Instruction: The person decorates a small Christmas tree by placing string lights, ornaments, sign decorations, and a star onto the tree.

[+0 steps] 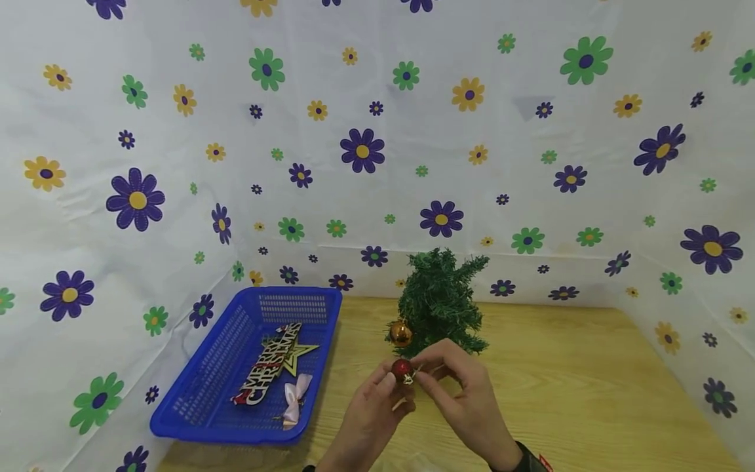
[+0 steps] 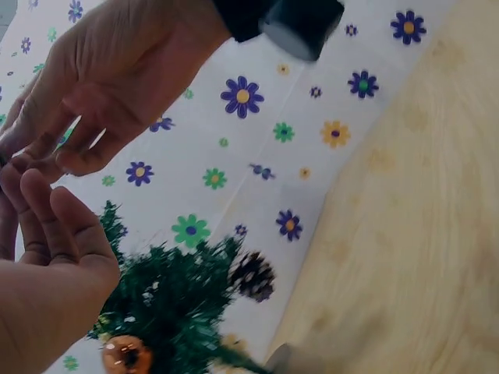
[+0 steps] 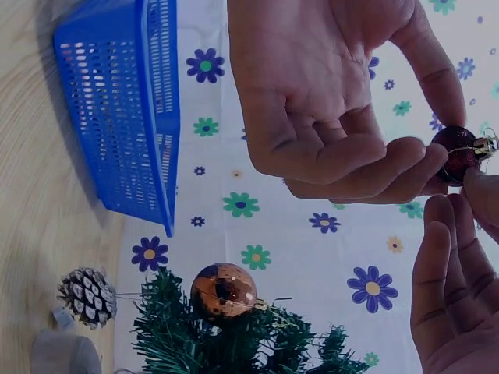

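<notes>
A small red Christmas bauble (image 1: pixel 402 370) with a gold cap is held by the fingertips and thumb of my left hand (image 1: pixel 371 406). At its gold cap, my right hand (image 1: pixel 466 396) pinches with thumb and forefinger; a thin cord shows there. The same bauble (image 3: pixel 454 156) looks dark in the right wrist view. Just beyond the hands stands a small green artificial Christmas tree (image 1: pixel 439 301). An orange-copper bauble (image 1: pixel 401 333) hangs on the tree's left side. A pine cone (image 3: pixel 87 298) shows beside the tree in the right wrist view.
To the left on the wooden table (image 1: pixel 560 380) stands a blue perforated basket (image 1: pixel 194 373). It holds a "Merry Christmas" sign (image 1: pixel 268 367), a gold star (image 1: pixel 297 357) and a pale pink bow (image 1: pixel 293 401). A flower-patterned white sheet (image 1: pixel 330 85) closes off the back and sides.
</notes>
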A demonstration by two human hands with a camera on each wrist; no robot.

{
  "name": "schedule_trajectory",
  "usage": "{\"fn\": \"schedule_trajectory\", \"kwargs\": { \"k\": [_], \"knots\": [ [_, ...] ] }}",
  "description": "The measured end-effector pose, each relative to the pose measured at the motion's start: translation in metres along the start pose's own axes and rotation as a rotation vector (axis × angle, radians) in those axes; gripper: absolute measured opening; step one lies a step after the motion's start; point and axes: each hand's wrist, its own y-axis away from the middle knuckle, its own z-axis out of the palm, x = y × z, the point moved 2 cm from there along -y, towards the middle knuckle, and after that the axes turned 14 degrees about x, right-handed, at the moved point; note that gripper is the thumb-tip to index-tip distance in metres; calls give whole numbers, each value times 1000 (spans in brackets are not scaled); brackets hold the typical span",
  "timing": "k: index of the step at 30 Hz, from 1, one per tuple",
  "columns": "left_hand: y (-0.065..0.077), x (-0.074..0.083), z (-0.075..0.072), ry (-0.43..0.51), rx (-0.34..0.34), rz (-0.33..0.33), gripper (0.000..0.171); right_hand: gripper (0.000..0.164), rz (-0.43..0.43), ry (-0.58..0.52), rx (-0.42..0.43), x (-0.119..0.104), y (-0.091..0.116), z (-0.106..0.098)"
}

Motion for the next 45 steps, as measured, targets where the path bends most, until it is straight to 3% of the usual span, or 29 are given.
{"fn": "schedule_trajectory", "kwargs": {
  "k": [5,9,14,19,27,31,34,40,45],
  "knots": [
    [0,-13,4,107,-1,-83,25,19,-50,-14,-24,-5,-2,-2],
    [1,-20,6,195,26,-140,30,14,-14,-35,-53,9,1,-2],
    [-1,-23,9,182,113,-152,29,11,59,-15,-39,23,7,-1],
    [-4,-21,8,43,152,-129,38,10,60,78,-83,28,10,-1],
    [-12,-16,1,-379,131,51,37,8,14,186,-215,26,5,-5],
    [-14,-14,-2,-532,116,142,33,8,4,253,-250,24,1,-7],
    [-17,-14,-3,-579,148,190,31,7,68,245,-291,26,-1,-9],
    [-18,-18,-3,-599,226,228,27,13,300,215,-379,35,5,-9],
    [-16,-25,-5,-793,207,259,12,12,293,328,-353,39,10,-8]
  ]
}}
